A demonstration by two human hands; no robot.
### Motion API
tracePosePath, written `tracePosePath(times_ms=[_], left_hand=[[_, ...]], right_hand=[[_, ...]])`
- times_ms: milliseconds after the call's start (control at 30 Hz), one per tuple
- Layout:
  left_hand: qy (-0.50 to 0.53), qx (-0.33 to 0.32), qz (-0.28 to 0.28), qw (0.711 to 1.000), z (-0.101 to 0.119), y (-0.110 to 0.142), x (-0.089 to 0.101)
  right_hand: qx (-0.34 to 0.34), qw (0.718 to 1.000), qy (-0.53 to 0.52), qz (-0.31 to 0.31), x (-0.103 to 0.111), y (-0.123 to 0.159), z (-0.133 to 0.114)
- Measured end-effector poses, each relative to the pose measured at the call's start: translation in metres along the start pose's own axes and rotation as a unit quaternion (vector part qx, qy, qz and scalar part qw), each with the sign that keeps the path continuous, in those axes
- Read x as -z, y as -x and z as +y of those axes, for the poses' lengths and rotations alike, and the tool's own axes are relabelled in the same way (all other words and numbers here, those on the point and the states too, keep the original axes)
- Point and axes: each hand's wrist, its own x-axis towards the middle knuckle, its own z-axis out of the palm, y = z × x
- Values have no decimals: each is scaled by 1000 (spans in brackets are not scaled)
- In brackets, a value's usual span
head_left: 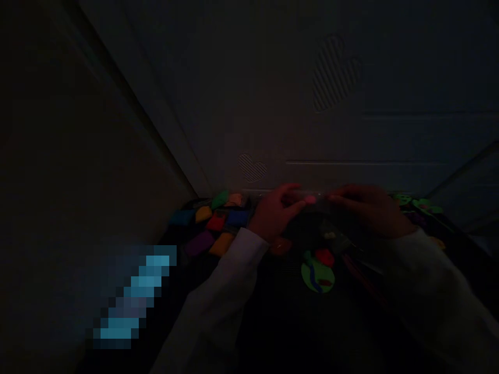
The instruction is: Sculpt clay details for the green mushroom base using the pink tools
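The scene is very dark. A small pink lump of modelling clay (311, 199) sits at the fingertips of my left hand (277, 210), whose thumb and fingers close on it. Across from it, my right hand (368, 208) has its thumb and fingers pressed together. Something faint and see-through seems to lie between the hands, too dim to make out. Below them lies a flat green clay disc (307, 280) with red, blue and dark green clay pieces on it. A small clear packet (338, 239) lies under my right hand.
Several coloured clay packs, among them a purple one (198, 243) and a blue one (237, 217), lie left of my left hand. Green clay shapes (427, 206) lie at the far right. A panel with hearts (335, 72) rises behind. A blurred bright screen (136, 298) glows at left.
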Motion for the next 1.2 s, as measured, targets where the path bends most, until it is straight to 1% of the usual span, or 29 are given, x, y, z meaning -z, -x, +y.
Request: tracePosePath(times_ms=[67, 100, 133, 167, 233, 267, 333, 433, 567, 700, 833, 967, 1067, 1200], left_hand=[[-41, 3, 106, 993, 6, 1, -1], [-58, 1, 143, 988, 10, 2, -1], [-58, -1, 153, 987, 15, 4, -1], [-36, 1, 137, 990, 21, 5, -1], [60, 9, 55, 997, 32, 8, -2], [107, 15, 28, 994, 37, 9, -2], [168, 33, 2, 985, 44, 11, -1], [173, 55, -15, 983, 47, 11, 1], [156, 68, -13, 985, 48, 12, 4], [171, 63, 5, 983, 48, 13, 5], [159, 49, 6, 986, 46, 13, 5], [157, 38, 8, 987, 48, 14, 6], [170, 39, 1, 985, 49, 15, 7], [203, 49, -8, 978, 49, 16, 8]], right_hand=[[1, 999, 0, 41, 0, 1, -3], [3, 998, -2, 64, -1, 2, -5], [8, 997, -3, 82, -2, 4, -8], [20, 996, -9, 92, -3, 6, -11], [61, 994, -26, 87, -4, 10, -17], [86, 993, -29, 77, -5, 12, -20], [134, 989, -19, 65, -6, 15, -25], [175, 983, 10, 60, -7, 17, -26], [190, 981, -11, 27, -4, 18, -25], [172, 985, -14, -6, -2, 20, -28], [153, 988, 7, 12, -1, 21, -32], [143, 989, -16, 29, 0, 23, -34], [142, 989, -25, 32, 1, 24, -35], [121, 992, -28, 35, 0, 24, -35]])
